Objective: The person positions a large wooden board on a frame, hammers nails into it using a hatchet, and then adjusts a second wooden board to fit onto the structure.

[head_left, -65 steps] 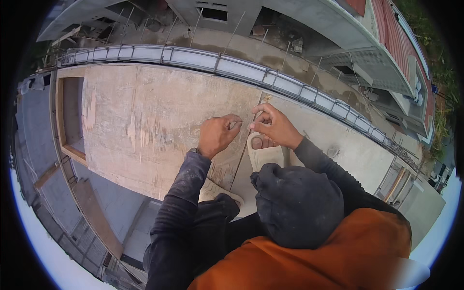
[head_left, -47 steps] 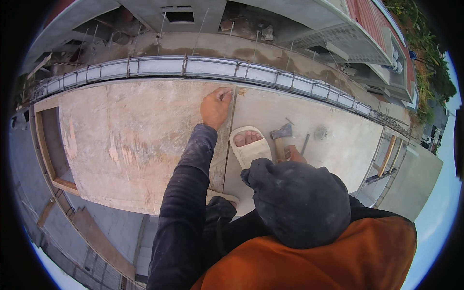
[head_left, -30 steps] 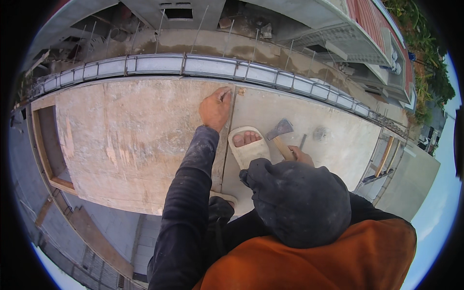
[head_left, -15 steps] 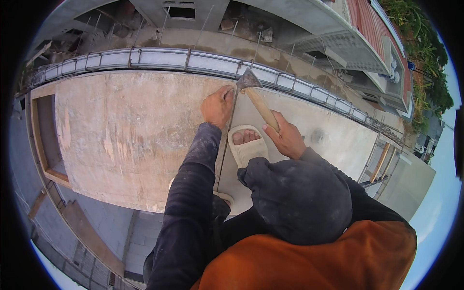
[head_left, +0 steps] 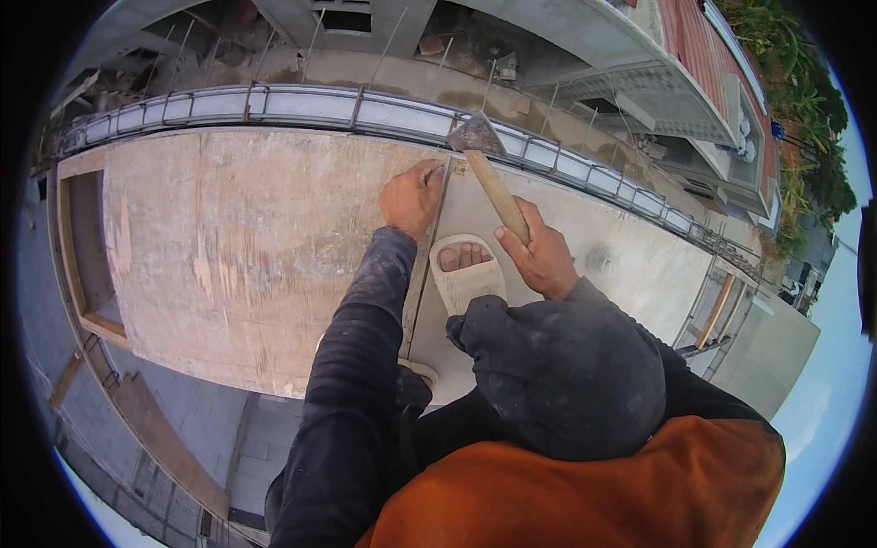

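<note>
My sandalled foot (head_left: 470, 285), on the pale panel (head_left: 630, 219). My right hand (head_left: 544, 258), closed round a hatchet (head_left: 494, 184) by its handle. My left hand (head_left: 411, 199), curled at the plywood's (head_left: 228, 247) edge; I cannot tell its grip. Hatchet head (head_left: 478, 135), just beyond: a skewed swing could strike knuckles.

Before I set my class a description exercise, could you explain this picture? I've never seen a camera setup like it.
There is no robot here, just a person's two bare hands. The view comes from a wide fisheye camera on the person's head, looking down, so straight edges bend near the rim. The right hand grips the wooden handle of a hatchet-like tool, its metal head pointing away from the person. The left hand is beside the seam between a worn wooden panel and a paler panel; whether it pinches something small is unclear. A foot in a cream sandal is on the paler panel.
</note>
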`<state>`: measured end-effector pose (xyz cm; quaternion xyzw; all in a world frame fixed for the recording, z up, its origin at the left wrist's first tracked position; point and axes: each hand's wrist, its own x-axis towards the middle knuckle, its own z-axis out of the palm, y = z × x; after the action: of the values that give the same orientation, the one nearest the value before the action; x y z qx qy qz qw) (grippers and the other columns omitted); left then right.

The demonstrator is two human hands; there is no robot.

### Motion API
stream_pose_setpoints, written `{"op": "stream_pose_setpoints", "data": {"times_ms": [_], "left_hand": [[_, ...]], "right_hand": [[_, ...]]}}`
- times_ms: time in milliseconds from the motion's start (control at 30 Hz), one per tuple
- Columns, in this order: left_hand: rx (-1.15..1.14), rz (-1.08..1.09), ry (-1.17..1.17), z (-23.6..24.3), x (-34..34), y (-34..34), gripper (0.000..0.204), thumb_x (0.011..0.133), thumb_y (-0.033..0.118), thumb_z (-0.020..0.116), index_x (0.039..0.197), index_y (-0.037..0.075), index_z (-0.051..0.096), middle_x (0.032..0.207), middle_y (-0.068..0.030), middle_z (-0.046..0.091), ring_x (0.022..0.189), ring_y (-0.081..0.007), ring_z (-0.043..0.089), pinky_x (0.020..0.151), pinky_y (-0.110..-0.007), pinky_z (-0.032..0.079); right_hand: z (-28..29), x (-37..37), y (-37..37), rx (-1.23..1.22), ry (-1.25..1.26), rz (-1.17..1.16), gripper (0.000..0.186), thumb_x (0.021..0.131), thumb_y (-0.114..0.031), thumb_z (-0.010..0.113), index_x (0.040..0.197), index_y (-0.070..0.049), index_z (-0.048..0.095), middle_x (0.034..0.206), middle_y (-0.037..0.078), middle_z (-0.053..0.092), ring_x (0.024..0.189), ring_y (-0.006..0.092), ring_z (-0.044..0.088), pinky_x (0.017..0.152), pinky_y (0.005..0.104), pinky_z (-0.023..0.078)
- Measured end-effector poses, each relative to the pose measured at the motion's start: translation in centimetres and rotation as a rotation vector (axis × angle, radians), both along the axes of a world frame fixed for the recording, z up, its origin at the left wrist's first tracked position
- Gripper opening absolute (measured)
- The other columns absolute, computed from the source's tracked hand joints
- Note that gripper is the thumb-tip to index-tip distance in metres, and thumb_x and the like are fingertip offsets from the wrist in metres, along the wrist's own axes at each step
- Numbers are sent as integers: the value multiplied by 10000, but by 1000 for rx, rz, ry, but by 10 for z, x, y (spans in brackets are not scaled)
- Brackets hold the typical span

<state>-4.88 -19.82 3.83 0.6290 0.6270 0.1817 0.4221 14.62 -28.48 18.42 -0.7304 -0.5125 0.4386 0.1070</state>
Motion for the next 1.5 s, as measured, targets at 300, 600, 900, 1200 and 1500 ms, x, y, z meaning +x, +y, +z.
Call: {"op": "stream_pose_setpoints", "data": {"times_ms": [300,600,900,1200,1500], "left_hand": [[-93,-304,224,20,-37,-6,250,970,345,654,1062,114,637,869,-173,752,858,-409,726,765,-523,555],[-100,-285,213,17,-40,-6,248,954,340,687,1043,115,635,869,-154,749,847,-398,725,752,-524,552],[-136,-280,271,9,-37,-10,265,953,360,697,1042,120,625,874,-156,749,858,-406,723,757,-533,548],[-126,-290,274,14,-32,-4,273,945,358,695,1045,110,636,886,-160,753,859,-408,727,763,-532,555],[-125,-291,248,17,-35,-1,286,940,358,700,1052,100,649,897,-171,755,865,-408,730,783,-525,563]], "right_hand": [[-30,9,-17,14,13,-1,536,1018,-353,624,1466,-113,455,1044,257,723,969,487,700,833,505,546],[-12,-2,1,154,35,-73,476,1010,-367,638,1348,-66,491,956,245,730,898,492,698,774,522,542],[-23,2,9,24,-77,-16,433,1009,-381,647,1245,-46,508,927,262,720,882,485,704,761,529,543],[-68,18,-9,-118,-177,123,429,1005,-380,654,1258,-59,525,940,251,726,901,470,709,767,516,552],[-73,19,-23,-38,-174,136,435,996,-434,631,1206,-65,534,900,250,721,849,484,699,747,548,534]]}}
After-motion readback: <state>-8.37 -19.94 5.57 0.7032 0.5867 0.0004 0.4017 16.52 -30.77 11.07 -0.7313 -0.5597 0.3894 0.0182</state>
